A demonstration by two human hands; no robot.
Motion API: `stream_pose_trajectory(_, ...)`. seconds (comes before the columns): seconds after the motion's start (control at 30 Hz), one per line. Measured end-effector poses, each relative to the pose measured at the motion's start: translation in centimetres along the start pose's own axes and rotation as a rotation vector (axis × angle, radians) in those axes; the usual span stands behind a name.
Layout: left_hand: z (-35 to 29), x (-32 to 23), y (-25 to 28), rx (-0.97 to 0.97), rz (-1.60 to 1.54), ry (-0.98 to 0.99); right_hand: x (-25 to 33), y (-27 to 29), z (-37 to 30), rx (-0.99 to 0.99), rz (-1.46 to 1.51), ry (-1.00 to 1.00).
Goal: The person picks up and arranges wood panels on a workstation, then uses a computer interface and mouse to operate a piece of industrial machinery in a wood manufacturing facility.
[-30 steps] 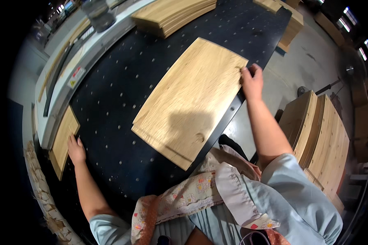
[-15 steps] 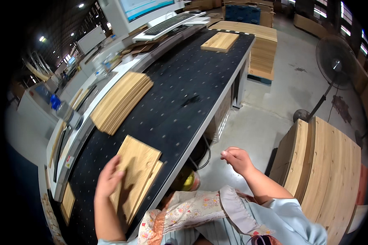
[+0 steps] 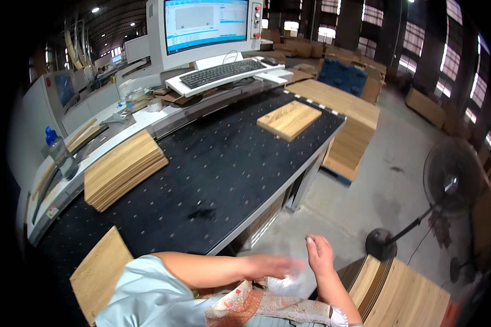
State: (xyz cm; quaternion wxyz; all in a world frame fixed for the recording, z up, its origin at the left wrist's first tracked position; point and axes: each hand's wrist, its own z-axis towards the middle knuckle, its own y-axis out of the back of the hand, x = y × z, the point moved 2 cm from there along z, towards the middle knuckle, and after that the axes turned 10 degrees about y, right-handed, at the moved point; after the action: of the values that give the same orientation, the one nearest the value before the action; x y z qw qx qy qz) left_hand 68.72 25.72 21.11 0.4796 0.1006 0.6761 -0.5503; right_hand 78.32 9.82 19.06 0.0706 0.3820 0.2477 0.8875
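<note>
My left hand (image 3: 275, 267) reaches across in front of my body, smeared by motion, so its fingers do not show clearly. Close by on its right, my right hand (image 3: 320, 255) is raised with fingers curled together; whatever they may hold is too small to make out. Partly behind my left sleeve, a light wooden board (image 3: 101, 267) lies on the black dotted tabletop (image 3: 202, 180). A stack of wooden boards (image 3: 126, 166) sits along the table's left side. Another small pile of boards (image 3: 289, 120) rests at the far end.
A monitor (image 3: 206, 24) and a keyboard (image 3: 222, 73) stand beyond the table's left side. A bottle with a blue cap (image 3: 63, 155) is at the left ledge. Large board stacks stand at the far end (image 3: 354, 131) and lower right (image 3: 409, 294). A floor fan (image 3: 450, 180) stands at right.
My left hand has left the boards at the near left and swung right, close to my right hand. The view has tilted up, showing more of the monitor.
</note>
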Motion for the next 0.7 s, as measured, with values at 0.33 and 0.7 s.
stream_pose_trajectory(0.33, -1.1, -15.6, 9.4, -0.751, 0.372, -0.060, -5.7, -0.1, 18.0, 0.467, 0.091, 0.487)
stream_pose_trajectory(0.7, 1.5, -18.4, 16.2, -1.403, 0.395, -0.361, -16.4, -1.9, 44.4, 0.472, 0.289, 0.804)
